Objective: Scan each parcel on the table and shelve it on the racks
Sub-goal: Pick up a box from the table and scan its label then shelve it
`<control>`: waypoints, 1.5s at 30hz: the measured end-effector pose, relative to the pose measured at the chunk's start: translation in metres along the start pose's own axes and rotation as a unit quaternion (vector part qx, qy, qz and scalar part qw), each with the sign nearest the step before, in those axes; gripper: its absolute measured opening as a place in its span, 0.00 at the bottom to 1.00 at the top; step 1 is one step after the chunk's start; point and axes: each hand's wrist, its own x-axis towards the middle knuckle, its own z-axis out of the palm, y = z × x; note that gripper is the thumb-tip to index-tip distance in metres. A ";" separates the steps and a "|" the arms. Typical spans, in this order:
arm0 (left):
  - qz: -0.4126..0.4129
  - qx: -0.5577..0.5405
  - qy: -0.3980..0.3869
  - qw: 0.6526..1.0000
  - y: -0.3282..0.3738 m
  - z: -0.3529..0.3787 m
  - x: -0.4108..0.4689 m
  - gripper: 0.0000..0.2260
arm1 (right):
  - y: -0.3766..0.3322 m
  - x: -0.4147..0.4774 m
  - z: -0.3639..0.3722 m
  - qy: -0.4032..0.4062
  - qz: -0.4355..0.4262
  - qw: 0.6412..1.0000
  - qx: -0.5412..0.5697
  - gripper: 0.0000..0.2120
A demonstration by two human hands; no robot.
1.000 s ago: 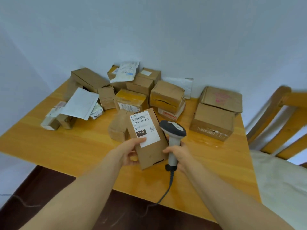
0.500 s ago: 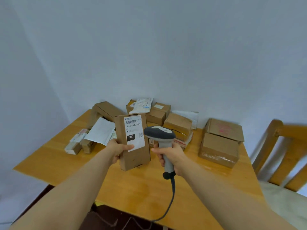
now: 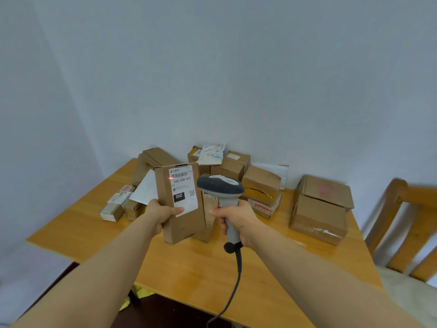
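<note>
Wooden table (image 3: 99, 223); left hand (image 3: 163, 214) grips cardboard parcel (image 3: 182, 209), right hand (image 3: 236, 218) clasps scanner (image 3: 221, 188).

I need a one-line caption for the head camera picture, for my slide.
The left hand holds a labelled parcel upright while the right hand aims a corded scanner at its label.

Soft even light, faint shadows; wide-angle bending at edges; mild overall softness.

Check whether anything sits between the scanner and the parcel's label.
Nothing: in the head view the scanner faces the label unblocked, its red dot at the barcode's edge.
</note>
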 end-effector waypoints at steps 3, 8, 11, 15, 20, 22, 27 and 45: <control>-0.005 0.000 -0.001 1.000 -0.003 -0.006 0.005 0.27 | 0.000 0.002 0.008 0.000 -0.004 1.000 -0.006 0.06; -0.012 -0.006 -0.004 1.000 -0.009 -0.018 0.014 0.28 | 0.001 0.008 0.023 0.001 0.004 1.000 -0.022 0.06; -0.014 -0.013 -0.007 1.000 -0.013 -0.026 0.019 0.27 | 0.003 0.011 0.033 0.002 0.018 1.000 -0.015 0.07; -0.019 -0.028 -0.026 0.999 -0.018 -0.039 0.022 0.25 | 0.012 0.012 0.044 0.006 0.030 1.000 0.005 0.12; -0.049 -0.097 -0.093 0.990 -0.029 -0.068 0.011 0.28 | 0.028 0.012 0.045 0.051 0.031 0.998 0.015 0.12; -0.057 -0.122 -0.118 0.984 -0.037 -0.080 -0.004 0.27 | 0.036 0.013 0.046 0.076 0.043 0.996 0.024 0.19; -0.045 -0.172 -0.126 0.976 -0.065 -0.120 -0.054 0.29 | 0.048 0.003 0.060 0.028 0.063 0.997 0.040 0.21; -0.039 -0.304 0.164 0.938 -0.213 -0.225 -0.357 0.18 | 0.133 -0.200 0.177 -0.374 0.112 0.921 0.003 0.17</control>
